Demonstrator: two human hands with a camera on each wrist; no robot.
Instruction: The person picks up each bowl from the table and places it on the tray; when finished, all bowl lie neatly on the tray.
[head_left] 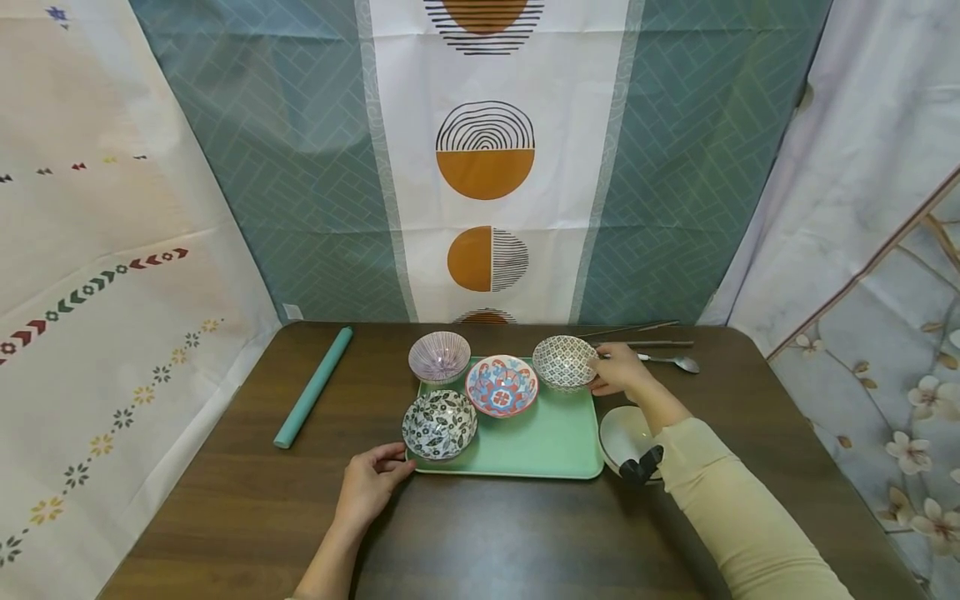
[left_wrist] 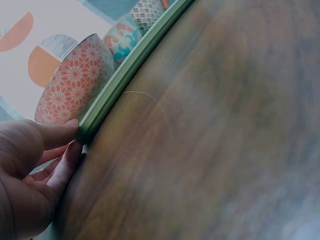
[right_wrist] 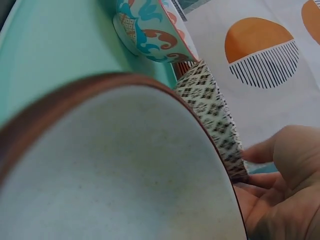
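Observation:
At the near left corner of a light green tray (head_left: 551,435), my left hand (head_left: 371,483) pinches the rim, its thumb and a finger at the tray edge (left_wrist: 117,80) in the left wrist view. A leaf-patterned bowl (head_left: 439,425) stands beside that hand; its outside (left_wrist: 75,80) is red with white flowers. At the tray's far right, my right hand (head_left: 618,371) grips a lattice-patterned bowl (head_left: 564,362) by its side, thumb near the rim in the right wrist view. A red and blue bowl (head_left: 502,386) sits mid-tray, and a purple-striped bowl (head_left: 439,357) at the far left corner.
A cream bowl (head_left: 622,433) lies right of the tray, partly under my right sleeve, and fills much of the right wrist view. Behind the right hand lie a spoon (head_left: 684,363) and thin sticks (head_left: 660,343). A teal roll (head_left: 313,387) lies on the left of the table.

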